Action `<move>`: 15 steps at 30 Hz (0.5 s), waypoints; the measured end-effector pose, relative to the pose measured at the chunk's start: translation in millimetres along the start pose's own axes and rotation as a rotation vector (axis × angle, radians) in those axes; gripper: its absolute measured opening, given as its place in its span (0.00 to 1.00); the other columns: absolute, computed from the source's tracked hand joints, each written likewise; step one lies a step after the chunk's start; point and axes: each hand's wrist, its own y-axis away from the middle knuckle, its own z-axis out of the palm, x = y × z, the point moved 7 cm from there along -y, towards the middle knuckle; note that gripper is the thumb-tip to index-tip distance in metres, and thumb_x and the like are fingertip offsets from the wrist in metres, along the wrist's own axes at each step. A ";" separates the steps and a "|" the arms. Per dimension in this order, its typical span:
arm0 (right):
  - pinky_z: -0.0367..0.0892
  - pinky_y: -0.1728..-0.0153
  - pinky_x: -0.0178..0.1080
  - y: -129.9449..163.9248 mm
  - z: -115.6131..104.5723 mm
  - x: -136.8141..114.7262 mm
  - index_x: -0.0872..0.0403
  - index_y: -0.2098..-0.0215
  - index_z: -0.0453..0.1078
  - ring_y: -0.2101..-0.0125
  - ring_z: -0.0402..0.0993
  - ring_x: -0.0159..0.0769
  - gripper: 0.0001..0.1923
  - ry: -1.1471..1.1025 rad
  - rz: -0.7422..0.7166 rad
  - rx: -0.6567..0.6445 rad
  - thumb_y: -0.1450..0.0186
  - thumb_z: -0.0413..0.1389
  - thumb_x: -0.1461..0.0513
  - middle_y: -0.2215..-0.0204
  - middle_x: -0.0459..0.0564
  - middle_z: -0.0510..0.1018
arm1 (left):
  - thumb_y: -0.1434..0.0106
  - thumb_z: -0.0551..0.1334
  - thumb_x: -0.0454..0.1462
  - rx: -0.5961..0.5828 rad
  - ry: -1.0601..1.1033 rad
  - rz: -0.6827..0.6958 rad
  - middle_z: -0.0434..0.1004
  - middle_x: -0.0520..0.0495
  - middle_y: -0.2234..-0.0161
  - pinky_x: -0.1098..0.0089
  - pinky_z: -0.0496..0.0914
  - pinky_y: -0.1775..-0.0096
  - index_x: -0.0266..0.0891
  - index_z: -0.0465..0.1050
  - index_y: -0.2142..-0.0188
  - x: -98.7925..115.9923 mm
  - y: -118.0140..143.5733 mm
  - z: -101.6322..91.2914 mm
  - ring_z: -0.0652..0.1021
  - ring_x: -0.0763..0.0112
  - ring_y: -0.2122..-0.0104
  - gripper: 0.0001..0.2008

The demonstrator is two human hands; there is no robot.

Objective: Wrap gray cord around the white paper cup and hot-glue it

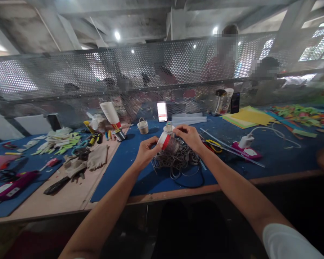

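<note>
On the desk's [232, 158] far left lie pink glue guns [8, 185] and green paper scraps [62, 144], with a stack of paper cups [110, 115] tilted beyond them. Near the front edge's middle, the left hand [144, 153] pinches a paper cup [167, 140] half wrapped in grey cord, above a loose cord heap [178, 162]. The right hand [189, 136] grips the cup's top, fingers closed. Further right lie yellow scissors [214, 145] and a white charger [247, 141].

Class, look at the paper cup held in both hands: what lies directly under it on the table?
A loose heap of grey cord lies under the paper cup on the blue mat; the mat beneath the heap is hidden.
</note>
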 end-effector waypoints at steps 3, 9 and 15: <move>0.65 0.67 0.36 0.5 1.2 0.2 0.56 0.69 0.75 0.72 0.71 0.34 0.14 -0.001 0.005 -0.013 0.40 0.57 0.53 0.75 0.47 0.76 | 0.41 0.65 0.40 -0.005 0.007 0.005 0.69 0.52 0.73 0.72 0.63 0.67 0.35 0.74 0.71 1.1 0.6 -0.3 0.69 0.71 0.71 0.08; 0.66 0.66 0.37 0.3 2.6 4.0 0.56 0.69 0.75 0.72 0.72 0.35 0.13 -0.032 0.054 -0.032 0.41 0.59 0.54 0.75 0.47 0.77 | 0.41 0.65 0.41 0.009 0.019 0.010 0.70 0.51 0.73 0.72 0.64 0.66 0.36 0.75 0.70 1.8 1.3 -1.2 0.69 0.70 0.71 0.09; 0.66 0.65 0.37 0.0 4.1 6.2 0.56 0.69 0.75 0.72 0.72 0.35 0.13 -0.064 0.064 -0.055 0.42 0.59 0.54 0.75 0.47 0.78 | 0.42 0.66 0.41 0.018 0.026 0.006 0.70 0.51 0.73 0.72 0.64 0.66 0.36 0.75 0.70 1.9 1.1 -1.2 0.70 0.70 0.72 0.09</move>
